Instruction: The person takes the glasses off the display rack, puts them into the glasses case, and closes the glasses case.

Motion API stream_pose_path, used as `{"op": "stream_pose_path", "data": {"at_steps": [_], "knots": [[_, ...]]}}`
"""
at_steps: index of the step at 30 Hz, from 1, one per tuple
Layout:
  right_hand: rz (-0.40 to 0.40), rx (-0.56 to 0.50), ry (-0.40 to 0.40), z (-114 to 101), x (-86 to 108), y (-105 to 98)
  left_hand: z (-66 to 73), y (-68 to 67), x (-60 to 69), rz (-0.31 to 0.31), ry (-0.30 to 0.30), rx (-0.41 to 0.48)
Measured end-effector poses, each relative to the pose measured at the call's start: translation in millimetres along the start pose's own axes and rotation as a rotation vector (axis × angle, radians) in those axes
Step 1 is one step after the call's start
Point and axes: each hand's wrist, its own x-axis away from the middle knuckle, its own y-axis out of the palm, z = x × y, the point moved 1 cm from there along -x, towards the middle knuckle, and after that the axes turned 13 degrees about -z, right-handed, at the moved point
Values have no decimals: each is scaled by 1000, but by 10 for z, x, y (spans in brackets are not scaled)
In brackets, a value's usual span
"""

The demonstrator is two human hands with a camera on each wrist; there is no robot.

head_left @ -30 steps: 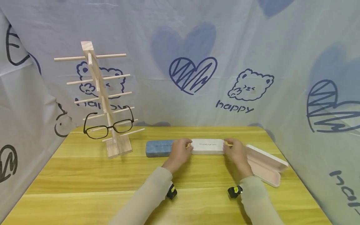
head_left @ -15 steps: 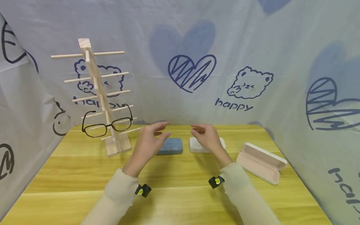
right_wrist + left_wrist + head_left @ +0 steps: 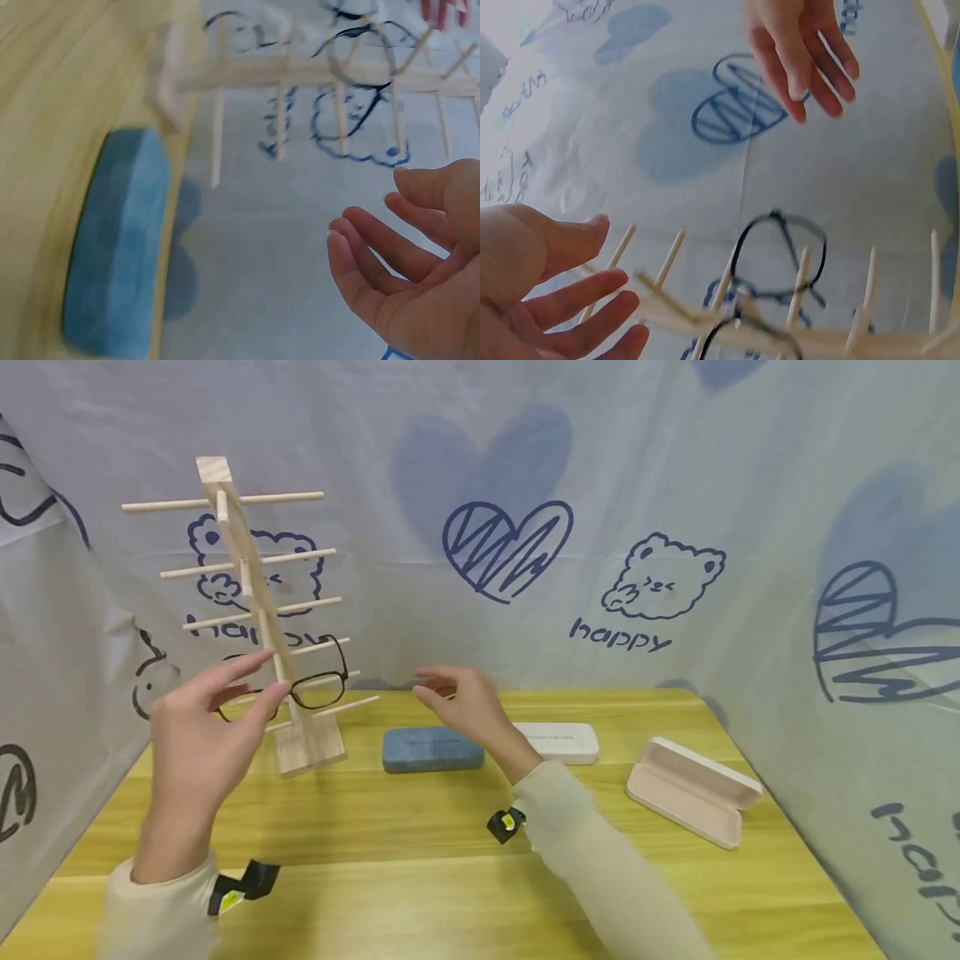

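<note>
Black-framed glasses [image 3: 318, 707] hang on the lower pegs of a wooden peg stand [image 3: 258, 585]. In the head view my left hand [image 3: 198, 739] is in front of them and hides part of one lens. The left wrist view shows that hand [image 3: 547, 300] apart from the glasses [image 3: 736, 251], fingers spread and holding nothing. My right hand [image 3: 471, 706] is raised above the table near a closed blue glasses case [image 3: 427, 750], its fingers loosely bent around nothing. That hand partly covers a closed white glasses case [image 3: 566, 743].
An open white case with pink lining [image 3: 686, 802] lies on the right of the wooden table [image 3: 420, 885]. Patterned cloth [image 3: 510, 627] hangs behind and on both sides. Bare pegs [image 3: 288, 497] stick out from the stand at several heights.
Both hands have let go of the middle of the case row and moved left. My left hand has reached the glasses; the right hand has passed from the white case towards the blue one.
</note>
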Motion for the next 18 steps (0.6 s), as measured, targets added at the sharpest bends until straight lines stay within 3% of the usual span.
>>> {"op": "stream_pose_path", "data": {"at_steps": [5,11,14,18], "knots": [[2,-67,-2,-205,-115,59,-189,-252,36,70,-174,-79],[-2,-31,-38,-385,-263,193,-398,-407,47,38,-393,-133],[-1,-21,-47,-436,-332,283,-478,-425,31,-13,-447,-149],[16,-22,-30,-468,-414,400,-582,-413,22,-75,-459,-174]]}}
